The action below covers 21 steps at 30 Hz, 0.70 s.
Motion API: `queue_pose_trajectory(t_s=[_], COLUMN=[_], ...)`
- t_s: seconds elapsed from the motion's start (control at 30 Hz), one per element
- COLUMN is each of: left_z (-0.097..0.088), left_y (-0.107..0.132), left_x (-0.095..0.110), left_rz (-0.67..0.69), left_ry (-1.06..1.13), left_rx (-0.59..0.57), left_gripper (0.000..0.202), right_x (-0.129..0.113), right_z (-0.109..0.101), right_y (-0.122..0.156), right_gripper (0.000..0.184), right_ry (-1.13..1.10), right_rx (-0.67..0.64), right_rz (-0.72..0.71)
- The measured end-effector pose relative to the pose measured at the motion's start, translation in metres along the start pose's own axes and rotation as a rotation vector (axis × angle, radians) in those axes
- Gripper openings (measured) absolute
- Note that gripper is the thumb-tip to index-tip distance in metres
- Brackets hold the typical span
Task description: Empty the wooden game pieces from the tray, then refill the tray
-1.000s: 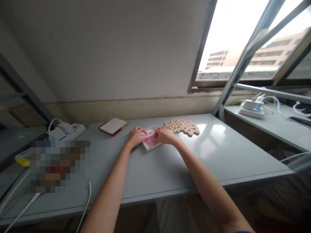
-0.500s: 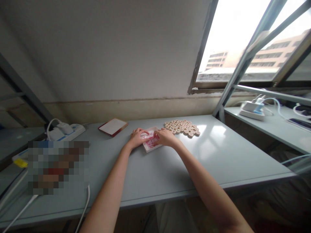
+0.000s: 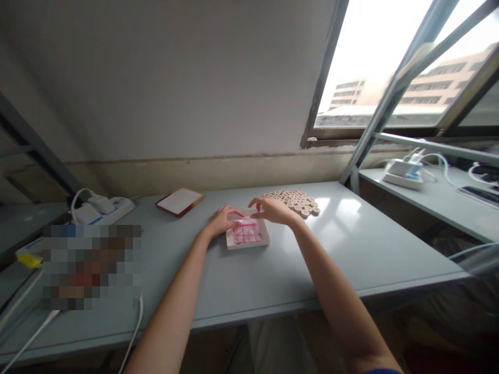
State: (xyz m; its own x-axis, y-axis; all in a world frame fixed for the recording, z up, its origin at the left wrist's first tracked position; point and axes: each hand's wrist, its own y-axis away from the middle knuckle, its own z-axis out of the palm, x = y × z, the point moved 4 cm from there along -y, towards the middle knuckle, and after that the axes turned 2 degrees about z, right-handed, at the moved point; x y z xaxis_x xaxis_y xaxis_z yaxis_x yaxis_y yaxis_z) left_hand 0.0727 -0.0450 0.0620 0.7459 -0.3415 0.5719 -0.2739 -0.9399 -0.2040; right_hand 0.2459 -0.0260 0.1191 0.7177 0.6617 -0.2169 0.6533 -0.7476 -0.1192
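A shallow white box lies on the desk, with a folded pink-and-white sheet printed with grid lines inside it. My left hand grips the box at its left side, thumb and index finger reaching over the edge. Above the far right corner hovers my right hand, its fingers bent and apart with nothing visible between them. Just behind it lies a cluster of round wooden game pieces with characters on top, partly hidden by that hand.
A box lid with a white face and dark red sides lies at the back left. Power strips with plugs and white cables sit on the left, beside a blurred-out patch. Metal frame posts border the desk near the window.
The white box has turned and shifted slightly nearer to me. My right hand has lifted off the sheet and moved right, uncovering more of it. My left hand stays at the box's side.
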Motion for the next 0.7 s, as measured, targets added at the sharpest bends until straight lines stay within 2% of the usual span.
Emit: queue_pose_trajectory(t_s=[0.1,0.17,0.27,0.4,0.57,0.63,0.7], left_z=[0.003,0.003,0.001,-0.001,-0.003,-0.004,-0.004], left_y=[-0.003,-0.004,-0.005,-0.005,-0.003,-0.002,-0.002], left_x=[0.005,0.007,0.008,0.002,-0.013,-0.015,-0.014], left_rz=[0.039,0.045,0.05,0.019,-0.035,-0.059,-0.069], left_ry=[0.056,0.117,0.26,0.36,0.194,0.144,0.139], left_rx=[-0.005,0.016,0.078,0.158,0.273,0.279,0.255], left_gripper=[0.025,0.023,0.025,0.031,0.042,0.047,0.045], right_x=[0.029,0.048,0.062,0.054,0.034,0.031,0.03], right_z=[-0.013,-0.013,-0.007,-0.001,0.003,0.004,0.003], right_y=[0.008,0.012,0.015,0.013,0.008,0.007,0.006], right_gripper=[0.024,0.025,0.026,0.025,0.019,0.018,0.019], right_ry=[0.09,0.174,0.23,0.217,0.259,0.278,0.278], right_rx=[0.081,0.065,0.026,0.013,0.032,0.022,0.013], right_rz=[0.201,0.305,0.367,0.331,0.309,0.305,0.298])
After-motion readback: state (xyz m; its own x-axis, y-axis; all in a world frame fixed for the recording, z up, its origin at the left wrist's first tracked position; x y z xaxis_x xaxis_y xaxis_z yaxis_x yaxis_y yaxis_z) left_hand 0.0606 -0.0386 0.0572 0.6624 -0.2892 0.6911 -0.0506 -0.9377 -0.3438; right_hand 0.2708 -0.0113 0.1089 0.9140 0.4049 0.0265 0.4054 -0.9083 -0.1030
